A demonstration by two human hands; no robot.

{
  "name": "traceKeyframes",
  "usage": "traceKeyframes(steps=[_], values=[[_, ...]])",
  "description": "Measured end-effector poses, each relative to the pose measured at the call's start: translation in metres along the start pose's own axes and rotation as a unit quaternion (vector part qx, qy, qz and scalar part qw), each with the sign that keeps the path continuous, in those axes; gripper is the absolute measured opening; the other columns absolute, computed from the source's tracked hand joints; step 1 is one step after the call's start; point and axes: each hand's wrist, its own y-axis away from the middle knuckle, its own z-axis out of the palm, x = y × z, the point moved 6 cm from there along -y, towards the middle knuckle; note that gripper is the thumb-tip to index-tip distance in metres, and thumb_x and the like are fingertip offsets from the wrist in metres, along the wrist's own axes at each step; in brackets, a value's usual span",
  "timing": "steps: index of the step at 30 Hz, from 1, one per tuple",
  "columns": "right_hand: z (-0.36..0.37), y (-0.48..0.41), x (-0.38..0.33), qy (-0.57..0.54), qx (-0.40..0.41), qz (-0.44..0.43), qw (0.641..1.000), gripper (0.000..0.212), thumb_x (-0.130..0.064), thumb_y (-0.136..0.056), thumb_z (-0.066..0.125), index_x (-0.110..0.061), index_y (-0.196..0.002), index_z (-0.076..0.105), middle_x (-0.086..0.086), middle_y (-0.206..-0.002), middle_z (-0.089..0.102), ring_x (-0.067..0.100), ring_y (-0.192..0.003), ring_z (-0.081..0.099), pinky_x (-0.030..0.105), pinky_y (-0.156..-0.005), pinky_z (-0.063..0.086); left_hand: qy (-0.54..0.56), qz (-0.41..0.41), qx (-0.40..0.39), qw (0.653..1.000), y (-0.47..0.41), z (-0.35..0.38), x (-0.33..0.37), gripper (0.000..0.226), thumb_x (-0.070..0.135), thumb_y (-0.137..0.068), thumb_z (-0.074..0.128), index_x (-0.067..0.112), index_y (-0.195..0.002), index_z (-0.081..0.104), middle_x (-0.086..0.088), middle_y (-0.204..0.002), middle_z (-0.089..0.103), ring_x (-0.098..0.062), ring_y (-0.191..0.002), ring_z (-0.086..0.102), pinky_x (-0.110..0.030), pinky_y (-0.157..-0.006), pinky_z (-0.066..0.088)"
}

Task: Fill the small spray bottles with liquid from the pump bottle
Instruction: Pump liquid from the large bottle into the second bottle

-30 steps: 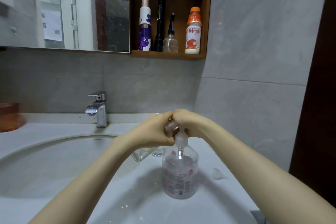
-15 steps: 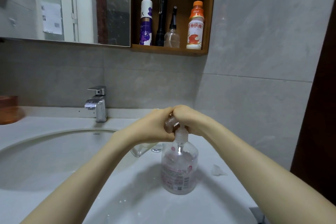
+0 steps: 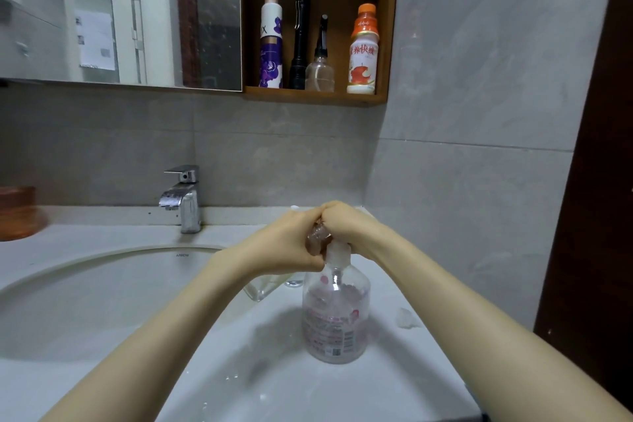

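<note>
One pump bottle (image 3: 335, 315), clear with pink print, stands on the white counter (image 3: 308, 394) at 5 o'clock from frame centre. Two hands meet over its pump head: left hand (image 3: 287, 243) curled tight around one small clear spray bottle (image 3: 317, 238), held at the spout; right hand (image 3: 346, 224) closed down on the pump top. Behind the left wrist, one clear container (image 3: 263, 288), partly hidden. At 9 o'clock, one basin (image 3: 102, 284) and one chrome faucet (image 3: 183, 197). At 12 o'clock, a wooden shelf (image 3: 315, 98) holds four items; grey tiled walls.
</note>
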Motion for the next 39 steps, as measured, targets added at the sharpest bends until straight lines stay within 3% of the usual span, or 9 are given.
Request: traceKeyframes(steps=[6, 8, 11, 19, 24, 27, 31, 34, 39], values=[[-0.004, 0.003, 0.004, -0.049, -0.020, 0.049, 0.997, 0.028, 0.010, -0.081, 0.042, 0.000, -0.070, 0.066, 0.004, -0.050, 0.062, 0.026, -0.067, 0.059, 0.030, -0.066, 0.049, 0.009, -0.010, -0.009, 1.000, 0.000, -0.004, 0.000, 0.025, 0.008, -0.069, 0.065, 0.018, -0.090, 0.056, -0.003, -0.082, 0.065, -0.019, -0.073, 0.056, -0.028, -0.060, 0.042], [-0.006, 0.005, 0.002, -0.020, -0.017, 0.053, 0.998, 0.028, 0.007, -0.082, 0.047, -0.007, -0.060, 0.059, 0.004, -0.053, 0.062, 0.026, -0.068, 0.059, 0.029, -0.065, 0.048, 0.012, -0.014, -0.013, 1.000, 0.000, -0.004, 0.000, 0.027, 0.009, -0.068, 0.065, 0.012, -0.093, 0.057, -0.004, -0.083, 0.064, -0.018, -0.072, 0.055, -0.030, -0.061, 0.043], [-0.009, 0.008, -0.002, 0.032, -0.007, 0.052, 0.998, 0.023, -0.002, -0.085, 0.050, -0.012, -0.066, 0.057, 0.007, -0.072, 0.062, 0.025, -0.073, 0.059, 0.029, -0.070, 0.048, 0.019, -0.021, -0.013, 1.000, -0.001, -0.005, -0.002, 0.032, 0.019, -0.062, 0.063, 0.011, -0.092, 0.056, -0.003, -0.083, 0.063, -0.018, -0.073, 0.055, -0.032, -0.063, 0.045], [-0.009, 0.015, 0.001, -0.032, 0.002, 0.054, 0.998, 0.031, 0.001, -0.083, 0.038, -0.008, -0.062, 0.058, 0.005, -0.062, 0.060, 0.022, -0.061, 0.053, 0.032, -0.070, 0.044, 0.024, -0.013, 0.008, 1.000, -0.001, -0.007, 0.000, 0.022, 0.007, -0.068, 0.065, 0.011, -0.088, 0.056, -0.003, -0.080, 0.062, -0.015, -0.068, 0.052, -0.030, -0.060, 0.043], [-0.004, 0.006, 0.001, 0.000, -0.015, 0.040, 0.999, 0.035, 0.003, -0.083, 0.045, -0.010, -0.106, 0.068, 0.003, -0.068, 0.060, 0.022, -0.067, 0.055, 0.035, -0.073, 0.048, 0.025, -0.011, 0.013, 1.000, -0.001, -0.006, 0.000, 0.026, 0.006, -0.069, 0.063, 0.026, -0.076, 0.049, 0.002, -0.076, 0.060, -0.010, -0.065, 0.049, -0.027, -0.058, 0.041], [-0.004, 0.001, 0.004, -0.023, 0.011, 0.028, 0.999, 0.023, 0.000, -0.090, 0.045, -0.015, -0.075, 0.055, 0.004, -0.073, 0.052, 0.027, -0.079, 0.053, 0.040, -0.084, 0.048, 0.002, -0.024, 0.005, 1.000, 0.001, -0.002, -0.004, 0.033, 0.008, -0.070, 0.063, 0.034, -0.075, 0.043, 0.002, -0.077, 0.062, -0.014, -0.070, 0.055, -0.032, -0.062, 0.045], [-0.001, -0.002, 0.012, -0.047, 0.014, 0.015, 0.999, 0.028, -0.002, -0.093, 0.043, -0.017, -0.069, 0.046, 0.002, -0.071, 0.047, 0.018, -0.064, 0.047, 0.036, -0.078, 0.043, -0.002, -0.038, -0.004, 0.999, 0.003, 0.004, -0.008, 0.032, 0.011, -0.069, 0.063, 0.035, -0.077, 0.044, 0.007, -0.076, 0.062, -0.015, -0.074, 0.058, -0.042, -0.067, 0.049], [0.001, 0.001, 0.009, 0.022, -0.018, 0.025, 0.999, 0.030, 0.003, -0.086, 0.050, -0.013, -0.061, 0.051, 0.002, -0.067, 0.054, 0.025, -0.077, 0.052, 0.036, -0.080, 0.047, 0.009, -0.039, -0.008, 0.999, 0.004, 0.004, -0.005, 0.031, 0.012, -0.069, 0.063, 0.035, -0.082, 0.047, 0.007, -0.079, 0.063, -0.014, -0.075, 0.058, -0.043, -0.069, 0.050], [-0.003, 0.003, 0.006, -0.029, 0.007, 0.042, 0.999, 0.029, 0.004, -0.083, 0.038, -0.003, -0.072, 0.064, 0.010, -0.070, 0.060, 0.030, -0.078, 0.054, 0.034, -0.073, 0.042, 0.051, -0.039, -0.011, 0.998, 0.006, -0.002, 0.000, 0.039, 0.007, -0.069, 0.061, 0.037, -0.091, 0.051, 0.013, -0.081, 0.061, -0.002, -0.066, 0.053, -0.020, -0.059, 0.043]])
